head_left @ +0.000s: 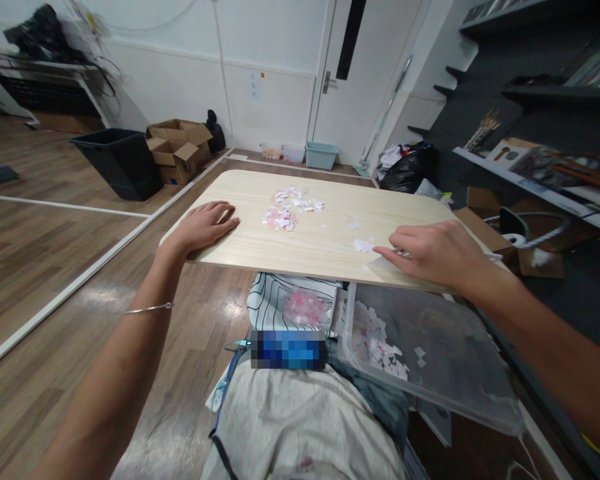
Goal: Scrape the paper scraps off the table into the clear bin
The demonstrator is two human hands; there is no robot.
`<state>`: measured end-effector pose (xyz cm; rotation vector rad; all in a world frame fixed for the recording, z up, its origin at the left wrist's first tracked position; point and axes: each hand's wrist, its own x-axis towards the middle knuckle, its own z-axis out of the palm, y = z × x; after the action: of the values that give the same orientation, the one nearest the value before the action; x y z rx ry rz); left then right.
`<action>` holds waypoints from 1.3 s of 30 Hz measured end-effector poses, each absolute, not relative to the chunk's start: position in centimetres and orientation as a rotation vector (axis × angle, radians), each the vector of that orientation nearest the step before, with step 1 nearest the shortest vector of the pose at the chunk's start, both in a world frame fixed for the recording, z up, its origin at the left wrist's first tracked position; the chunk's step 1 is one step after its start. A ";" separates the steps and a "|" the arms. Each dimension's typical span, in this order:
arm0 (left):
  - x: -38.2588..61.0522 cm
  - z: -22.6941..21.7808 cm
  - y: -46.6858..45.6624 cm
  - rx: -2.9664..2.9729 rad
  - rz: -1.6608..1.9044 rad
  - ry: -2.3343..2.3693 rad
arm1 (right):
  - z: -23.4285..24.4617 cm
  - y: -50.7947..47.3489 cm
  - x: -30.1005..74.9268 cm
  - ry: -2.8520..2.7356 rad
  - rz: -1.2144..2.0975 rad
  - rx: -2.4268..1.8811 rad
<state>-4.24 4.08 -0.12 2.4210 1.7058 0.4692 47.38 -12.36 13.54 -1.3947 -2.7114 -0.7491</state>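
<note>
My left hand [207, 225] rests palm down on the left end of the pale wooden tabletop [260, 250], with its fingers stretched out and nothing in them. Near the front edge at the right, my right hand [423, 250] is closed in a pinch on a thin translucent plastic piece [380, 263], whose exact kind I cannot make out. Just left of its fingertips lies a small group of white scraps [363, 246]. Farther off, around the middle of the board, are a pile of pink and white scraps [280, 218] and a looser white pile [307, 202].
Below the front edge, a clear plastic bin [445, 353] holds white pieces, beside a bag of pink pieces [305, 307] at my lap. A black bin [120, 160] and cardboard boxes [180, 150] stand on the left floor. Dark shelves [545, 100] line the right wall.
</note>
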 end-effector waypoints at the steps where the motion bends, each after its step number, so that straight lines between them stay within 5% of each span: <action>1: -4.3 -0.1 4.1 2.423 0.468 1.706 | 13.4 -12.3 47.3 -2.746 -0.726 -1.358; 6: -4.3 -0.3 4.2 2.436 0.479 1.698 | 14.0 -12.7 48.0 -2.828 -0.692 -1.224; 16: -4.1 -0.6 4.1 2.437 0.488 1.734 | 14.1 -9.1 47.0 -2.594 -0.739 -1.688; 27: -4.3 -0.3 4.2 2.453 0.477 1.719 | 14.4 -10.7 48.7 -2.651 -0.627 -1.551; 39: -4.4 -0.6 4.4 2.455 0.475 1.726 | 14.1 -8.9 48.0 -2.355 -0.695 -2.027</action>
<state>-4.38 4.42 -0.55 2.4547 1.7263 0.4748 48.05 -8.93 14.09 -2.0270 -2.3549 -0.6953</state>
